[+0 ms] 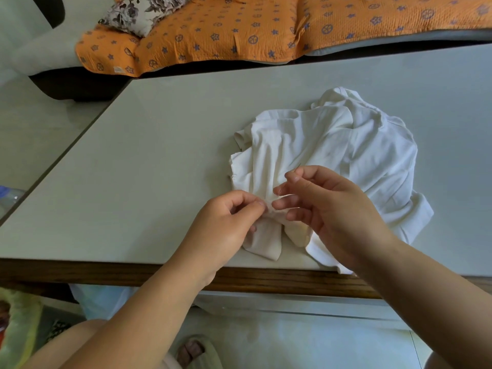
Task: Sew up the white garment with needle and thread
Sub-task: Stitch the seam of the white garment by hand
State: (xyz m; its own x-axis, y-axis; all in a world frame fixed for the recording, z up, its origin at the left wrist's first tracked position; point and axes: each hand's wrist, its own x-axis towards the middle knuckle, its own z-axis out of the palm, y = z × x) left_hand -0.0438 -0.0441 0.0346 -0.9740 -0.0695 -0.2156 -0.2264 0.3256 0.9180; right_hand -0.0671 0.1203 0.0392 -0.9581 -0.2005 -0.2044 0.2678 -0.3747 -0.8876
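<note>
The fingertips of both grips sit very close together, so a sharp needle could poke a finger if it comes through the cloth at the wrong spot. The needle and thread are too thin to make out here. The white garment (332,145) lies all bunched up on the surface (133,155). A stitch could catch a second layer under the fold and sew two parts together by mistake. A loose thread could also get tangled in the folds. One corner of the garment reaches the near edge of the surface, so a hard tug could pull the cloth off. The little fold could also slip out if the pinch goes soft.

The left grip (229,219) comes in from the lower left with its fingers curled. Its thumb and finger pinch a small fold at the near part of the garment. The right grip (327,206) comes in from the lower right and hangs over the same fold, palm turned to the left. Its fingers are bent and a little spread, with the tips right beside the pinch. I cannot tell if it holds anything.
</note>
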